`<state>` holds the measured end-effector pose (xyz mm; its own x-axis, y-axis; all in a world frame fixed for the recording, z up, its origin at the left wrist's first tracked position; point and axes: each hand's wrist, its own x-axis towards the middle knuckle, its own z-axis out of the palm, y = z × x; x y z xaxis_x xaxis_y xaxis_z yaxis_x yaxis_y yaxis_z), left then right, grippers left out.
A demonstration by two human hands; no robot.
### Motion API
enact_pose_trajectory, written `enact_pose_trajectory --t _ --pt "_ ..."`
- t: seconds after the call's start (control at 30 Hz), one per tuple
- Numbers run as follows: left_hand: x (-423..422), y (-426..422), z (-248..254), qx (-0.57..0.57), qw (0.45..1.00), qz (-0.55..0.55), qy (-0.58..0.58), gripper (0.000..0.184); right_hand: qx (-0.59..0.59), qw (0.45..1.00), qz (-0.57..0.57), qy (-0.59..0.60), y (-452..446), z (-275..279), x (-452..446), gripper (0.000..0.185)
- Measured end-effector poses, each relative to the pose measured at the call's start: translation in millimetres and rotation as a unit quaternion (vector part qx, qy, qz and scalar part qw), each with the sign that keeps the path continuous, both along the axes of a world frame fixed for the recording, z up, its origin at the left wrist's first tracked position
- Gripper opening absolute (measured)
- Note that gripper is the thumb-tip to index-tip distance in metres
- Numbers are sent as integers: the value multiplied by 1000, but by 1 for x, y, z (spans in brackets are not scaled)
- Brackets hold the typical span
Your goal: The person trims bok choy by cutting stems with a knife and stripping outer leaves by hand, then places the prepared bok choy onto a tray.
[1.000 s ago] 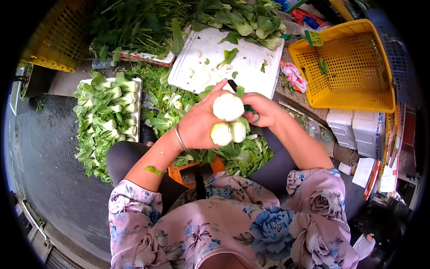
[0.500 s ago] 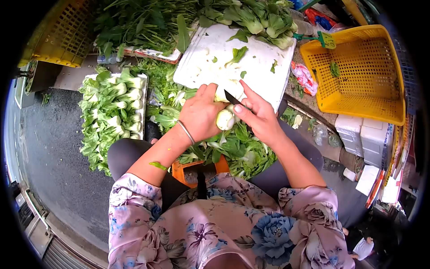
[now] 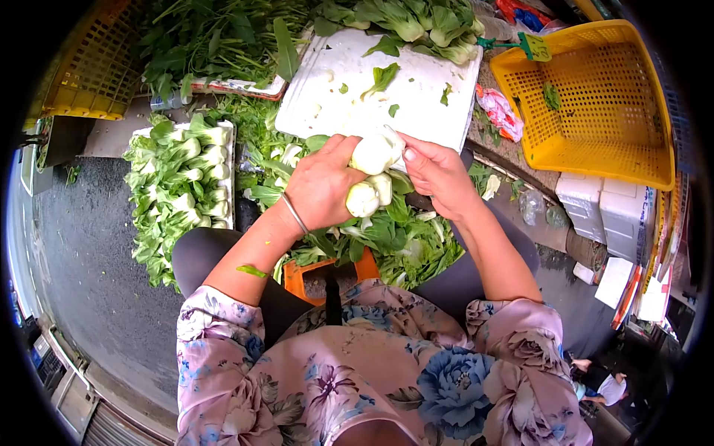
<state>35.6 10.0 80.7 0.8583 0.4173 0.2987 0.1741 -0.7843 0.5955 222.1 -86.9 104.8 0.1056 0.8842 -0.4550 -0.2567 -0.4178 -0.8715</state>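
Observation:
My left hand (image 3: 321, 182) is closed around pale-stemmed bok choy heads (image 3: 375, 152), held over the near edge of the white board. A second bok choy base (image 3: 363, 199) shows just below, its cut end facing up. My right hand (image 3: 439, 177) is closed at the right side of the upper head, thumb and fingertips at its outer stalk. A dark bit beneath that palm looks like the handle of the knife; its blade is hidden. Loose green leaves (image 3: 416, 249) lie heaped below my hands.
A white board (image 3: 327, 97) with leaf scraps lies ahead, bok choy piled (image 3: 416, 22) at its far end. Trimmed bok choy (image 3: 182, 182) fills a tray at left. A yellow basket (image 3: 595, 160) and white foam boxes (image 3: 625, 215) stand right. An orange stool (image 3: 294, 279) is between my knees.
The dark knife blade, visible between my right thumb and the bok choy before, is now out of sight. My right hand has shifted slightly right and turned; the bok choy has tilted in my left hand.

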Motion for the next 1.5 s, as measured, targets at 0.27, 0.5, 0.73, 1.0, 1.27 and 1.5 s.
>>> enact_pose_trajectory --t 0.27,0.5,0.73,1.0,1.27,1.5 --pt "-4 -3 -4 -49 997 -12 52 41 -155 962 87 -209 -8 -18 9 46" --pt "5 -12 -21 -45 982 5 183 38 -114 981 -22 -155 6 -17 -10 60" --pt "7 -10 -22 -165 982 -89 37 50 -58 989 -47 -125 15 -28 10 44" --pt "-17 48 -23 -825 524 68 -201 45 -135 988 42 -62 4 -22 38 41" --pt "-3 -5 -26 -858 485 -79 -153 42 -92 994 61 -12 11 -14 12 34" --pt "-3 1 -35 -877 456 -48 -146 34 -75 994 2 -79 13 -10 0 39"
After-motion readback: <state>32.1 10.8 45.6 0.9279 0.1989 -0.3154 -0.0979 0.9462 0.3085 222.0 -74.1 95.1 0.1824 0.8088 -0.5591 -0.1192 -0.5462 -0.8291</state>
